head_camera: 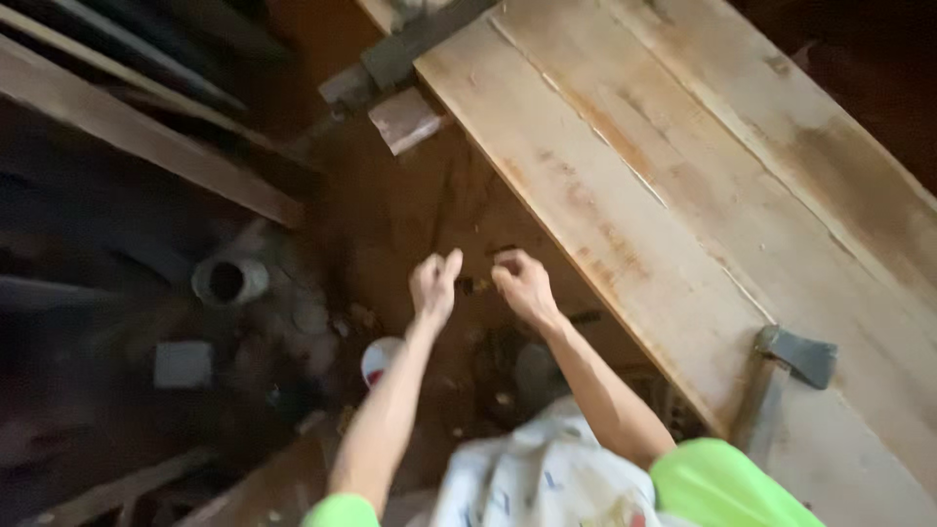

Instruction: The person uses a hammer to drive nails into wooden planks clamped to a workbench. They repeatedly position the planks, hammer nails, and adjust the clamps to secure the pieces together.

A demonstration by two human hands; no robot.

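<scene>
Reaching down with both hands over a dirt floor beside a long wooden bench.

Left hand (432, 285) hangs half-curled with the thumb up, its grip released and grasping nothing. Right hand (522, 286) is curled just beside the bench (683, 185) edge; blur hides whether its grip pinches anything. A small dark bit (468, 286) shows between the two hands, too blurred to identify. A hatchet (786, 376) lies on the bench, well right of the hands. A grey pipe end (228, 281) sits on the floor (390, 210), well left.
</scene>
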